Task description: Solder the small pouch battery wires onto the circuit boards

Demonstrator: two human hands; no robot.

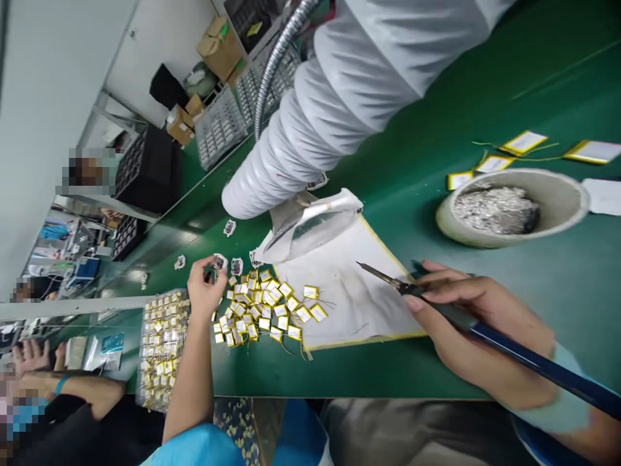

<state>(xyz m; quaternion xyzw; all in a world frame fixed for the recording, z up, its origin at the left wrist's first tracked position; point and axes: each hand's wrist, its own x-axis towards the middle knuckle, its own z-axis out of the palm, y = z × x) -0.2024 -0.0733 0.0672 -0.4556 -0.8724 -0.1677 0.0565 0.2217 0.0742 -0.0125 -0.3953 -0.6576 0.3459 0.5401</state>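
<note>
Green bench mat (388, 372) carries a white cloth pad (349, 291), taken here as the reference point. Left hand (207, 288) sits just off the pad's left corner, fingers and thumb pinched together on a small wired pouch cell (219, 262), which the fingertips partly hide. Right hand (466, 333) lies at the pad's near-right edge, fingers closed around a blue-handled soldering iron (528, 359), its metal tip (376, 275) over the pad, contact not evident. Loose yellow-taped cells (262, 310) heap against the pad's left edge, fine leads splayed; a clear bag of similar cells (162, 349) lies further left. Beyond the pad's far corner stands a grey tub of silvery scrap (495, 210), and a white ribbed duct (291, 136) ends just past the pad's top. Risks: if hot, the tip could scorch the pad or puncture a cell wrapper should the right hand drift; splayed leads touching could short a cell; the left forearm could sweep loose cells off the mat's edge.
</note>
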